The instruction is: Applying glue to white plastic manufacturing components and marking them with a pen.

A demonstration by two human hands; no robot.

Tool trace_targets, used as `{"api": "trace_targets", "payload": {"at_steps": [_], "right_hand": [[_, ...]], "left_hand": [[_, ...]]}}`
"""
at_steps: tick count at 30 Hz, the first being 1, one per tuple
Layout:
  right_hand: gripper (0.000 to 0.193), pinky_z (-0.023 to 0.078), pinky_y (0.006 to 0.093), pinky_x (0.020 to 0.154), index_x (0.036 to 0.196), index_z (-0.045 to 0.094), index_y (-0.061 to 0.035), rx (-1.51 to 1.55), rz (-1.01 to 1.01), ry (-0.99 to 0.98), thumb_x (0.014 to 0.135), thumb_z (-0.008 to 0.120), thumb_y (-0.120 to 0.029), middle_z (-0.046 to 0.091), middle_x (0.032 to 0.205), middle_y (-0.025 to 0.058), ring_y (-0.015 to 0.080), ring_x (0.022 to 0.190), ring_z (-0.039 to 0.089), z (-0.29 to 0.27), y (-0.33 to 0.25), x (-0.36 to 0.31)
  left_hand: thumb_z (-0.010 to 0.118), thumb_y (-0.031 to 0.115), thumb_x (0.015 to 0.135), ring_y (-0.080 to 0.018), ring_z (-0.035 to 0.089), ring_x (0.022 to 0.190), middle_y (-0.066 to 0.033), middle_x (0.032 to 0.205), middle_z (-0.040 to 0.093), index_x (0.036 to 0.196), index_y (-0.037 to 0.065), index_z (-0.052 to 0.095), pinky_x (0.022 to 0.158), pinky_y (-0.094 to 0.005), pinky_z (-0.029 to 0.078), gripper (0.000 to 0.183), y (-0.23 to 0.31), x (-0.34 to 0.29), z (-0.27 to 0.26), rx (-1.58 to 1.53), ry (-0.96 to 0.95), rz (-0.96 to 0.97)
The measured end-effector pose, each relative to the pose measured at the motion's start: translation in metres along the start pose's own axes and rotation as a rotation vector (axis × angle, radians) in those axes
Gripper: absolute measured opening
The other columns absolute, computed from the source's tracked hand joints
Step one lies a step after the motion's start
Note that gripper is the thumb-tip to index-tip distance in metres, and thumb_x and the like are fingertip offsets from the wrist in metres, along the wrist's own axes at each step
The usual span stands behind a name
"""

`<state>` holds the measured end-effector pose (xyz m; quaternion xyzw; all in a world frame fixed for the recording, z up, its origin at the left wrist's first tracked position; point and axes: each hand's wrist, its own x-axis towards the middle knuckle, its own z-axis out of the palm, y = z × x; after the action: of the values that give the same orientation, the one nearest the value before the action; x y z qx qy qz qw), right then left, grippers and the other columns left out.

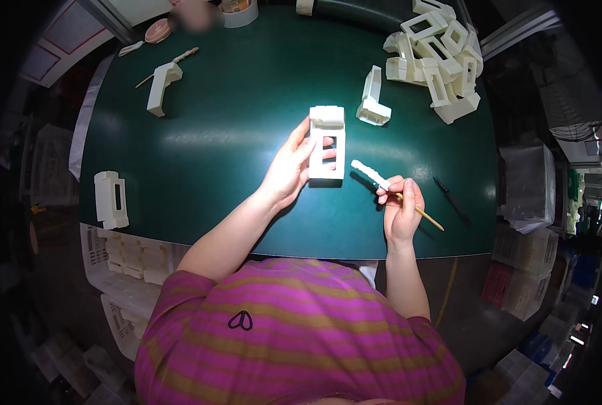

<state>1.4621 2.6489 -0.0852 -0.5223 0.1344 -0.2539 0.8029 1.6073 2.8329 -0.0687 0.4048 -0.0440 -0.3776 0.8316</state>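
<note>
a green counter (233,81) carries a heap of white parts (436,74) at far right. over its middle, the left hand (289,167) grasps a white windowed frame (327,124); the right hand (402,206) pinches a white-tipped stick (369,174), apart from it. this seems a poised step; the next move calls for steady holding and fine stick control.

White plastic housing (328,125): oblong, long axis running away from the body, thicker stepped block at far end, rectangular window through the nearer portion. Left fingers (299,135) hold its left edge; some show through the window. Wooden stick (370,175): thin, tan, one end covered in lumpy white material. Held slantwise in right fingers (409,189), white end toward the housing, near but apart. Both over green counter (233,155); housing–counter contact indeterminable.
</note>
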Motion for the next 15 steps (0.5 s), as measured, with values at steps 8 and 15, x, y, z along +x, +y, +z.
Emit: {"api": "trace_targets", "payload": {"at_steps": [8,15], "right_hand": [[0.034,0.046,0.0273,0.061,0.083,0.057,0.0014,-0.054,0.002,-0.047,0.105,0.04,-0.018,0.058,0.08,0.0133,0.0183,0.069,0.058,0.005,0.0,0.0],[0.033,0.047,0.0253,0.059,0.083,0.059,0.0012,-0.159,-0.041,-0.106,0.104,0.041,-0.016,0.06,0.081,0.0132,0.0164,0.068,0.058,0.006,0.001,-0.003]], "left_hand": [[0.066,0.007,0.086,-0.0278,0.056,0.119,-0.0119,0.125,0.059,0.134,0.003,0.053,0.104,-0.0408,0.043,0.05,0.114,-0.015,-0.041,1.449,-0.081,0.467],[0.059,-0.003,0.084,-0.0338,0.042,0.135,-0.0103,0.139,0.05,0.122,0.016,0.066,0.109,-0.044,0.039,0.043,0.143,-0.041,-0.07,2.026,0.0,0.492]]}}
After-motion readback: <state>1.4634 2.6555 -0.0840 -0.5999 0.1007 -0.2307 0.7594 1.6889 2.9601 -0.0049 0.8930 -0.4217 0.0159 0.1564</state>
